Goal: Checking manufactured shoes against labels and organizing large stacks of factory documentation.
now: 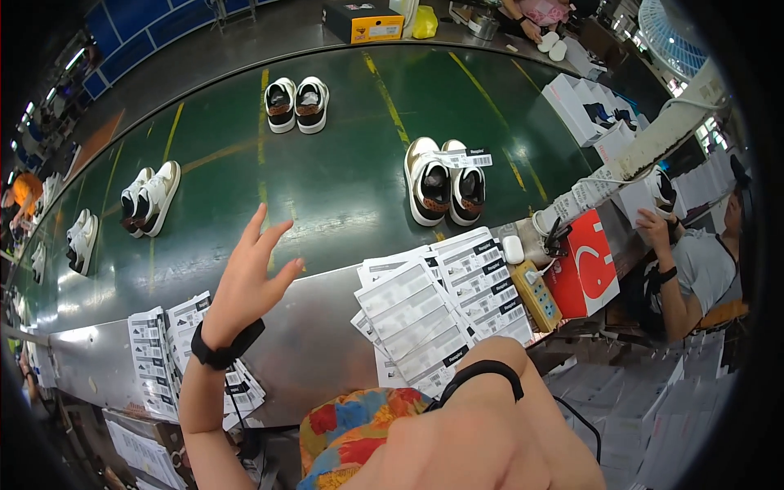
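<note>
Your left hand is above the near edge of the green conveyor, left of the frame's centre, with fingers spread and nothing between them. Your right hand is large at the lower centre, and I cannot tell whether its fingers grip something. Right of centre, the pair of shoes stands on the conveyor, a white label across its top, with label sheets below.

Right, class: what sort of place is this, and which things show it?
Probably a shoe factory's production line: pairs of shoes stand spaced along a green conveyor-like surface, with label sheets beside it.
</note>
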Motion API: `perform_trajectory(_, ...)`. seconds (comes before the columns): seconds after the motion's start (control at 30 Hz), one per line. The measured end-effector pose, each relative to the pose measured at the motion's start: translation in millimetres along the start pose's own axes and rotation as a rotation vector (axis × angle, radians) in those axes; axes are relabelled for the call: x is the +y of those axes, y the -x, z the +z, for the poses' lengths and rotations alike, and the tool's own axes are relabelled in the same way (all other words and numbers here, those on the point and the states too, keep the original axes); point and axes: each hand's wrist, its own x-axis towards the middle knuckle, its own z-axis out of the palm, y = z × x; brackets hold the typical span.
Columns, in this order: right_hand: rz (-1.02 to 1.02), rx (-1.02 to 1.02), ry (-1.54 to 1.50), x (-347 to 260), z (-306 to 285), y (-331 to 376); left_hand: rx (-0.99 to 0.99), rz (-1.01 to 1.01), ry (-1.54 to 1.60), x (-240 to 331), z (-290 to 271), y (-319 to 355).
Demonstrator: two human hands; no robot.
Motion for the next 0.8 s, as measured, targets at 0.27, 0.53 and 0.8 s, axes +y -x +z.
perform_trajectory(0.27,0.387,-0.37,1.694,-103,-111,-31,-0.013,-0.005,-0.179,-103,50,-109)
perform_trajectory(0.53,0.442,-0.262,2.672,-147,-167,18,0.221,0.066,-0.625,-147,81,-236)
perform_trajectory(0.8,0.6,-0.115,2.646,-150,-178,23,0.014,-0.234,-0.612,-133,97,-317)
